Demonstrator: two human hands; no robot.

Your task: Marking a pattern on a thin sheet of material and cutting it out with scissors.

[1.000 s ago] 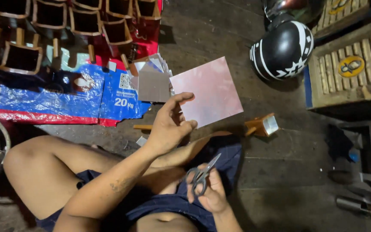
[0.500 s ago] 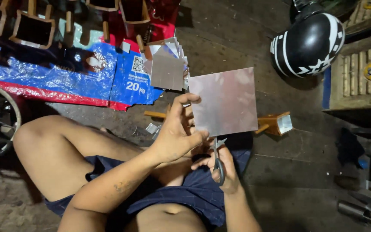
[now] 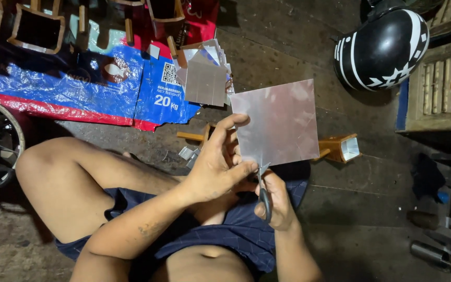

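My left hand [image 3: 219,163] pinches the lower left edge of a square silvery metal sheet [image 3: 280,121], held up over my lap. My right hand [image 3: 275,199] grips a pair of scissors [image 3: 264,188], blades pointing up and touching the sheet's bottom edge. Both hands meet just above my blue shorts. The scissor handles are mostly hidden inside my fingers.
A stack of cut silvery sheets [image 3: 205,78] lies on a blue and red woven sack [image 3: 79,89]. Small wooden box frames [image 3: 37,31] stand at the top left. A wooden piece with foil [image 3: 340,149] sits under the sheet. A black helmet [image 3: 382,49] and wooden crate [image 3: 439,89] are at right.
The sheet has come closer to me and upright in my left hand. My right hand has raised the scissors from my lap to the sheet's bottom edge.
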